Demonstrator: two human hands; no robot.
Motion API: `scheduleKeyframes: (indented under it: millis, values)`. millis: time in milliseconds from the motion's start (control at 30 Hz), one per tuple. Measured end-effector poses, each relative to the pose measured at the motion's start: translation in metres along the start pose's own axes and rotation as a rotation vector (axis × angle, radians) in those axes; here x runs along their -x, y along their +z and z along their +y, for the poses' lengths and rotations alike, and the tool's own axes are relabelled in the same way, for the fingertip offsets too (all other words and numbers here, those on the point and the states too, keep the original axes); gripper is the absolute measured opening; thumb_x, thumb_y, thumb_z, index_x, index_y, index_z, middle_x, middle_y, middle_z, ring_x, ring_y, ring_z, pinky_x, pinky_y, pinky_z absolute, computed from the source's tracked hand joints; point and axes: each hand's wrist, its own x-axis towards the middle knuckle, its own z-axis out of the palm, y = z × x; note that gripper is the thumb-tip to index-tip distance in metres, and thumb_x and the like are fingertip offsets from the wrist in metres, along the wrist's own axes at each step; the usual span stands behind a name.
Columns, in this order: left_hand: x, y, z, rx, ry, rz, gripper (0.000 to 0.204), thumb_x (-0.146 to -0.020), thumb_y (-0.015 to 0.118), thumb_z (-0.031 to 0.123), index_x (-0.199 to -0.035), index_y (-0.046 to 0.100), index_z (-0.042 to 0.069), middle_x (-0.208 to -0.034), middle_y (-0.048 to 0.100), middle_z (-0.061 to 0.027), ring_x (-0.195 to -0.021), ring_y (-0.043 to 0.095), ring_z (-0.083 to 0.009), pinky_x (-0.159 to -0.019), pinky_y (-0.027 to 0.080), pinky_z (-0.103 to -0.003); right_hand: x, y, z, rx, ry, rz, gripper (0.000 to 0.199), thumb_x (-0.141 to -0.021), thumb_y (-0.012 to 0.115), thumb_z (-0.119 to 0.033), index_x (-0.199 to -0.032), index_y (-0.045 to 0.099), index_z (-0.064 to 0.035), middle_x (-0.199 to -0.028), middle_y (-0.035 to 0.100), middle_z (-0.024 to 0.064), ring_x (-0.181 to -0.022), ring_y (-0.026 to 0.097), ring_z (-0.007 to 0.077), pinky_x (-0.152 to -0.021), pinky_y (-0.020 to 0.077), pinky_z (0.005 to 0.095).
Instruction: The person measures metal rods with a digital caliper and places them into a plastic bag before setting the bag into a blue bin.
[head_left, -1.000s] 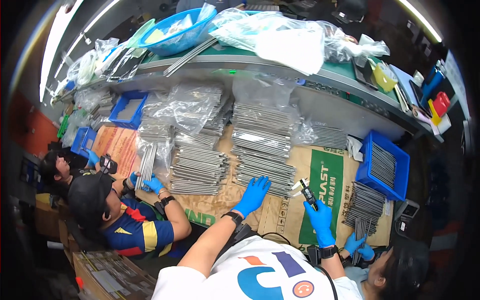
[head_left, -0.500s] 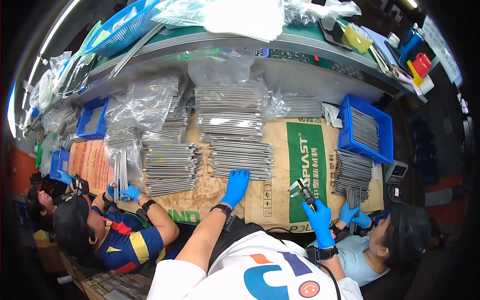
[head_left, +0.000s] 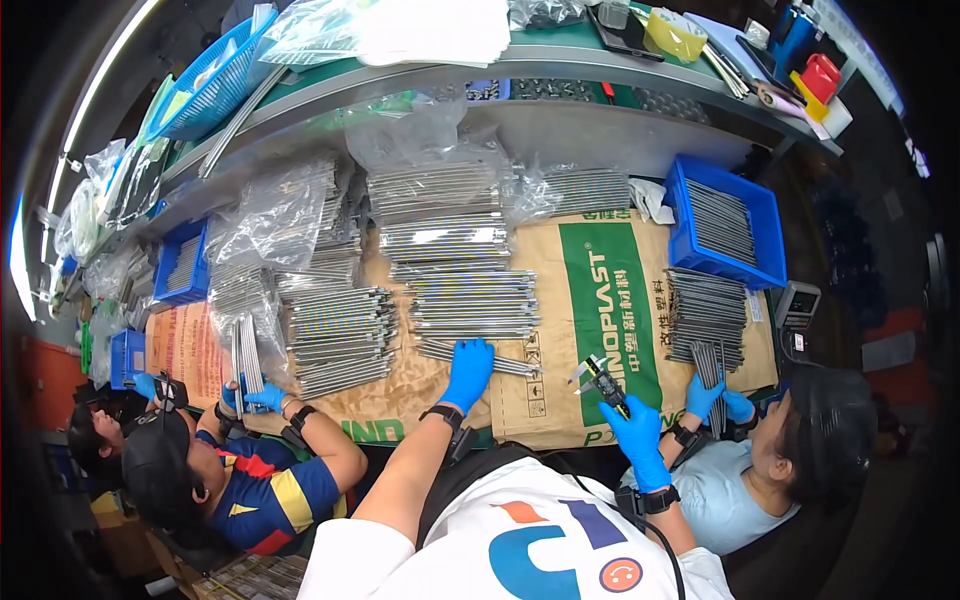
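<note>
My left hand, in a blue glove, has its fingers curled over a few thin metal rods. They lie aslant, just off the near edge of the middle stack of metal rods. Gripped in my gloved right hand is a digital caliper, its jaws pointing up and left over the brown paper sack that covers the table. Left of the middle stack lies another stack of rods.
Co-workers' gloved hands hold rod bundles at left and right. A blue bin of rods stands at the far right. Plastic-covered rods lie at the back, below a shelf edge. A small scale stands at the right edge.
A few rods under my left hand have come away from the middle stack's near edge and turned aslant. My right hand still holds the caliper. The whole view has shifted slightly.
</note>
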Motion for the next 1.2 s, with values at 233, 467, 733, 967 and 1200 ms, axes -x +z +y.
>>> scheduleKeyframes:
  millis: [233,467,733,967,1200]
  values:
    - [0.022,-0.012,0.003,0.383,-0.068,0.151,0.023,-0.072,0.055,0.0,-0.094,0.059,0.006,-0.084,0.057,-0.0131,-0.084,0.056,-0.0296,-0.076,0.042,-0.043,-0.005,0.015,0.013,0.003,-0.032,-0.028,0.035,-0.076,0.07,-0.038,-0.081,0.064,-0.0047,-0.063,0.059,0.0172,-0.055,0.057,0.0344,-0.047,0.0406,0.0404]
    - [0.068,-0.041,-0.005,1.38,-0.61,0.448,0.024,-0.083,0.058,0.002,-0.107,0.059,0.003,-0.094,0.062,-0.0073,-0.085,0.059,-0.0186,-0.075,0.047,-0.031,-0.029,0.036,-0.035,-0.023,-0.112,-0.12,0.037,-0.076,0.07,-0.041,-0.079,0.063,-0.0052,-0.062,0.059,0.017,-0.055,0.058,0.0339,-0.047,0.0413,0.0404]
    - [0.102,-0.102,-0.03,1.416,-0.678,0.63,0.027,-0.089,0.06,0.011,-0.114,0.059,0.002,-0.102,0.063,-0.0031,-0.09,0.057,-0.0078,-0.08,0.046,-0.023,-0.047,0.064,-0.073,-0.058,-0.373,-0.136,0.04,-0.074,0.07,-0.044,-0.078,0.063,-0.0049,-0.061,0.059,0.0172,-0.056,0.059,0.0344,-0.047,0.043,0.0401]
    - [0.117,-0.105,-0.024,1.441,-0.591,0.587,0.029,-0.09,0.058,0.012,-0.118,0.059,0.003,-0.107,0.064,-0.0043,-0.097,0.057,-0.0085,-0.084,0.045,-0.024,-0.047,0.066,-0.108,-0.121,-0.448,-0.23,0.04,-0.074,0.071,-0.042,-0.081,0.065,-0.0033,-0.059,0.058,0.0158,-0.051,0.058,0.0268,-0.047,0.0406,0.0363]
    - [0.115,-0.118,-0.024,1.411,-0.486,0.592,0.026,-0.091,0.056,0.012,-0.114,0.062,0.004,-0.108,0.065,-0.0034,-0.098,0.056,-0.0075,-0.084,0.044,-0.023,-0.057,0.063,-0.106,-0.227,-0.464,-0.235,0.042,-0.073,0.072,-0.042,-0.08,0.065,-0.0017,-0.059,0.058,0.0146,-0.048,0.052,0.0208,-0.048,0.0402,0.0349]
